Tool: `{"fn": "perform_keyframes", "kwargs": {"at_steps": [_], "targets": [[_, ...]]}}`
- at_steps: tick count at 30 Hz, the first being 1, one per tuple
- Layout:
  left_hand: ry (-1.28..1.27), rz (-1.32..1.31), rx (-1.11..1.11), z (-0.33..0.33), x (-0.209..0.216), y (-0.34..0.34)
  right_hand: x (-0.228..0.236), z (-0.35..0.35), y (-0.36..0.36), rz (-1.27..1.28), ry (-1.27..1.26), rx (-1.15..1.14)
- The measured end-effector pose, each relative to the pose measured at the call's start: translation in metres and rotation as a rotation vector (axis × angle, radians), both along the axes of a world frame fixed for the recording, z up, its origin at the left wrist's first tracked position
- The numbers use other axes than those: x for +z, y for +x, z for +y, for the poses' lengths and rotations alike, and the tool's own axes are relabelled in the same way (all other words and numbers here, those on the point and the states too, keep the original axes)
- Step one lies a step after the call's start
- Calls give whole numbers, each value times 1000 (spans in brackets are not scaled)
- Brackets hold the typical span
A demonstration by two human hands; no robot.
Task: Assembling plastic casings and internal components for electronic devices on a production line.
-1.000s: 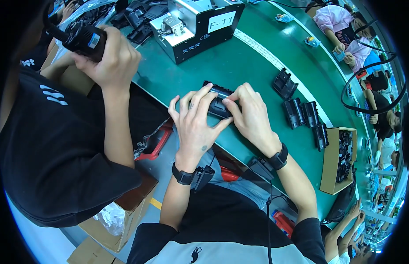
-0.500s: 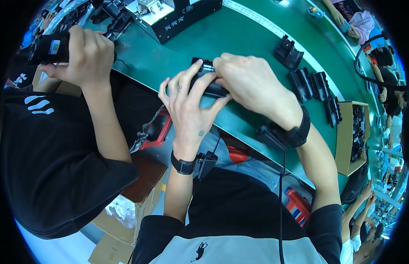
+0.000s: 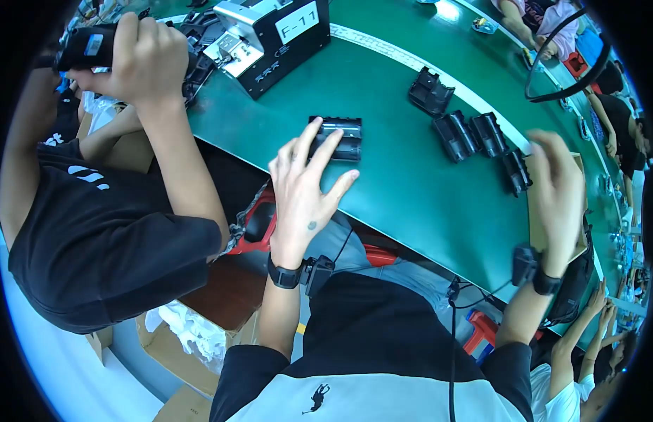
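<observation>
On the green bench lies a black plastic part (image 3: 347, 141) with two glossy rounded channels. My left hand (image 3: 298, 193) rests on its left side, fingers spread, partly covering it; the hand does not grip it. Far to the right, my right hand (image 3: 560, 197) is over the cardboard box (image 3: 541, 214), hiding much of the box. Its fingers are smeared by motion, so whether anything is in them cannot be made out. Between the hands, several similar black plastic parts (image 3: 456, 136) lie loose, one of them (image 3: 516, 172) close to the box.
A black metal machine (image 3: 288, 46) with a silver top fixture stands at the back left. A white ruler strip (image 3: 383, 49) runs along the green bench (image 3: 404, 204). At my left, a co-worker's hand (image 3: 151, 67) holds a black device (image 3: 94, 46). A black cable (image 3: 572, 88) loops at upper right.
My right hand has left the black plastic part and swung right to the cardboard box. My left hand's fingers have loosened and spread on the part, which now lies flatter in view.
</observation>
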State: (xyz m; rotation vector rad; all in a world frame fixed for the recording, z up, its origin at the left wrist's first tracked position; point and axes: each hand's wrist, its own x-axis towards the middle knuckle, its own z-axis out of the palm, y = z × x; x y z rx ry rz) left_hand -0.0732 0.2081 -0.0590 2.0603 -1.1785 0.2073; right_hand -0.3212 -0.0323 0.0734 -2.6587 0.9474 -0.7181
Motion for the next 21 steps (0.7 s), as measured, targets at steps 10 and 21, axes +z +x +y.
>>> {"fn": "perform_keyframes", "kwargs": {"at_steps": [10,21], "targets": [[-24,62,-171,-55,38,-13,-82,-75,-204,366,199,-429],[175,-311,-361,-102,30,0,-91,-64,-196,113,242,-405]]}}
